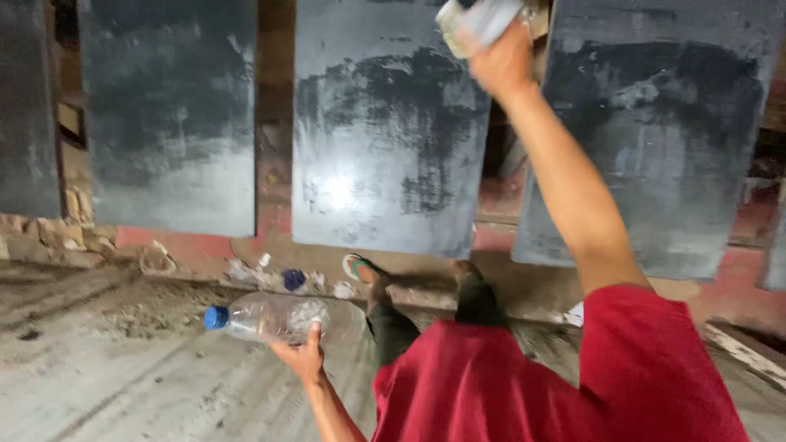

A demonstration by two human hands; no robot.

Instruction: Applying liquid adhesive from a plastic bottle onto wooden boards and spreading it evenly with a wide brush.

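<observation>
Far left of the frame: a dark, smeared panel (168,115) leans against the wall, with a strip of rubble and litter (155,260) along its foot. Its coating looks patchy, darker in the upper half, paler below.

Lower left of centre: my left hand (301,356) grips a clear plastic bottle (274,317) with a blue cap (215,317). The bottle lies roughly level, cap toward the left edge of the frame. My thumb is curled over its rear end; the fingers wrap underneath and are mostly hidden. The bottle looks crumpled and near empty, though I cannot tell its contents for certain.

Centre: a second panel (389,131) stands against the wall. Its surface carries broad dark swipes in the middle and a glossy pale zone toward the bottom. I judge this coverage to be uneven and incomplete.

Upper centre-right: my right hand (501,61) is raised to the top edge of the frame, closed around a pale cloth or pad (483,20). It is held at the gap between the second panel and the third panel (663,123); contact cannot be confirmed.

Right: the third panel shows the same blotchy finish. My judgement: all visible panels have received some working, and none appears evenly finished.

Bottom right: my red garment (573,385) fills the corner.
</observation>
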